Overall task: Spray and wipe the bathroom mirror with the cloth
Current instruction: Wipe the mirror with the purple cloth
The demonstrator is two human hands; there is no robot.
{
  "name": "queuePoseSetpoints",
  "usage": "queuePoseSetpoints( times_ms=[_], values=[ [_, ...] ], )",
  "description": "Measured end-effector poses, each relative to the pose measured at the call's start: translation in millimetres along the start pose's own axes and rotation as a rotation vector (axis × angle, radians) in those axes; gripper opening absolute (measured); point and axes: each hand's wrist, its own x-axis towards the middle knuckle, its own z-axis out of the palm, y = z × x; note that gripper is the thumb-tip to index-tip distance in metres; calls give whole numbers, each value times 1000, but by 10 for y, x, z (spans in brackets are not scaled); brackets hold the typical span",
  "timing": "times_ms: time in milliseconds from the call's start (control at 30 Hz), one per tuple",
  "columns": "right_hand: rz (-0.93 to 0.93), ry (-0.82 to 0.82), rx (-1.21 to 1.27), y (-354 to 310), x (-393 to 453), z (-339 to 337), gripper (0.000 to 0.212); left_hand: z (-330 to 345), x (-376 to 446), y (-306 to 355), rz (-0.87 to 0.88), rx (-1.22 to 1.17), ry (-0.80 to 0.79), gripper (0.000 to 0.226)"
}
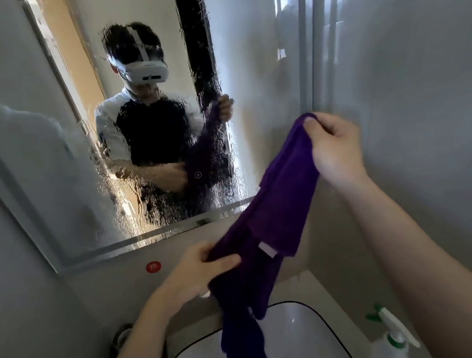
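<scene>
Head view, cloth: the purple cloth [277, 212] is stretched on a slant between both hands, in front of the mirror's lower right corner and above the basin; its free end hangs down past the left hand toward the basin, and a small pale tag shows on it.
Head view, right hand: the right hand [332, 145] is raised, and thumb and fingers pinch the cloth's top corner.
Head view, left hand: the left hand [200, 266] is lower, with fingers curled round the middle of the cloth, gripping it.
Head view, mirror: the mirror [37, 172] is covered in running droplets and streaks across its middle and lower part. The far left looks hazy; I cannot tell whether that area is wet or only dull.
Head view, spray bottle: a white spray bottle [393, 334] with green trim stands at the lower right beside the basin, apart from both hands.
Head view, basin: the white basin [305, 335] with a dark rim lies below the hanging cloth.
Head view, wall: a small red round mark [153, 266] sits on the wall just under the mirror frame.
Step in hand: judged from the wet glass and the set-down bottle, spraying is done; the cloth is being opened or arranged for wiping, which has not started.
Next move calls for: gathering the cloth into a flat pad in one hand, pressing it to the wet glass, and working in overlapping strokes down to the lower edge, where liquid pools.
</scene>
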Motion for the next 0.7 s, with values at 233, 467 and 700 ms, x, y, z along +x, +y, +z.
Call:
queuePoseSetpoints(
  times_ms=[233,467,700],
  values=[
    [123,98,-16,466,117,-563,29,-389,143,308,31,247,-35,8],
    [107,24,-7,593,303,-735,26,54,265,-106,-132,435,16,37],
    [162,-129,-87,743,183,-689,31,207,316,957,147,340,185,16]
  ],
)
